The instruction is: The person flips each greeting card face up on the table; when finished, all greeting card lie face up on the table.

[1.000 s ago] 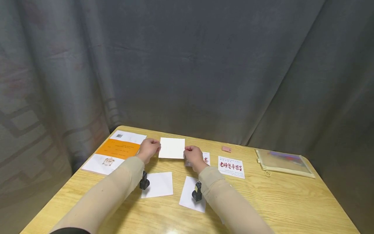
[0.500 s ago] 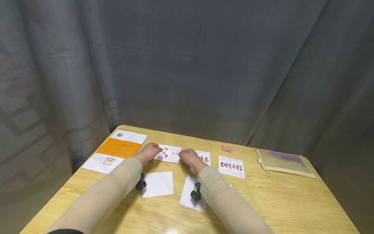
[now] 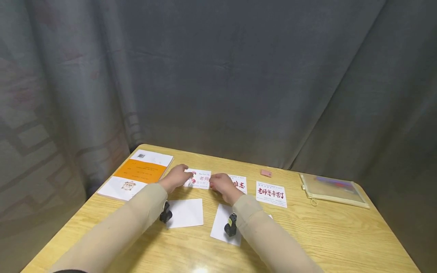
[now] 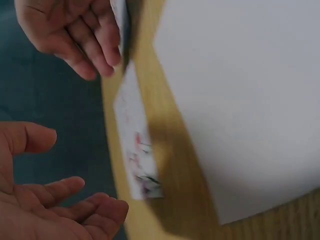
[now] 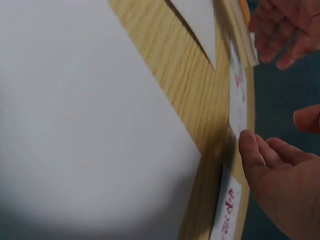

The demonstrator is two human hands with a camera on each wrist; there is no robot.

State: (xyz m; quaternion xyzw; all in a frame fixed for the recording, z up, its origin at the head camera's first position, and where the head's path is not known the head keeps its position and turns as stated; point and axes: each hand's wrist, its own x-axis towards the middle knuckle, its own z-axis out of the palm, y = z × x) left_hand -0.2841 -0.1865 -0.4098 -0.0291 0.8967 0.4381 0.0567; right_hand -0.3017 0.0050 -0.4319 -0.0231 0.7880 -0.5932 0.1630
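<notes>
A greeting card (image 3: 203,179) with pink flowers and red characters lies printed side up at the back left of the table. My left hand (image 3: 175,178) is at its left end and overlaps it in the head view; both wrist views show loose fingers with nothing between them. At the card's right end is my right hand (image 3: 223,185), its fingers (image 5: 248,145) extended and thumb apart. This hand partly covers a second card (image 3: 240,183) with red characters. Nearer me lie a blank white card (image 3: 186,213) and another white card (image 3: 222,223), partly under the right wrist.
On the far left lies a white and orange booklet (image 3: 140,170). A third card with red characters (image 3: 271,194), a small pink block (image 3: 266,173) and a translucent zip pouch (image 3: 334,189) lie to the right. A grey curtain (image 3: 218,83) hangs behind the table (image 3: 334,235).
The card both hands held up, white side showing, has gone down to the table and now shows its flower print. Both hands have let go of it and stay close beside it.
</notes>
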